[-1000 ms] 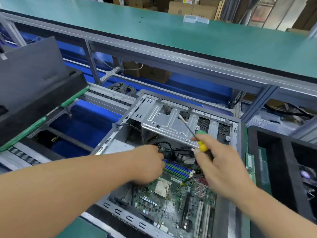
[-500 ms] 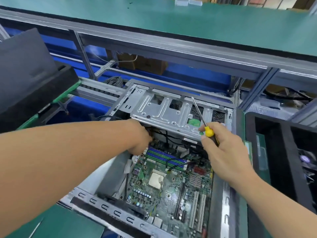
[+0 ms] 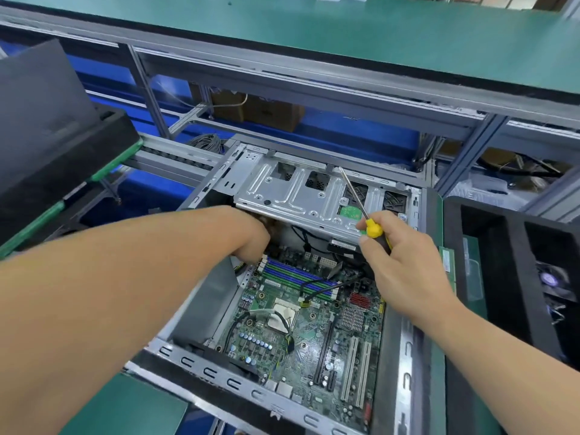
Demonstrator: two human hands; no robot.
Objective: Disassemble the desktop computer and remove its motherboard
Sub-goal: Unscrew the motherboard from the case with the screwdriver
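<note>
Opened computer case (image 3: 201,312) on the desk, motherboard (image 3: 307,321) still seated inside; left hand (image 3: 251,240) reaches under the drive cage (image 3: 295,196), grip hidden, right hand (image 3: 405,262) clasping a screwdriver (image 3: 373,229).

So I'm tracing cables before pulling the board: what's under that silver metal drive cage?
Under the silver metal drive cage: black cables, a labelled black part, and the green motherboard's far edge. The left hand reaches in; its fingers and anything deeper are hidden.

Right hand (image 3: 405,265) gripping a screwdriver (image 3: 365,211) over the open computer case (image 3: 398,356), left hand (image 3: 254,240) under its drive cage (image 3: 301,196)
</note>
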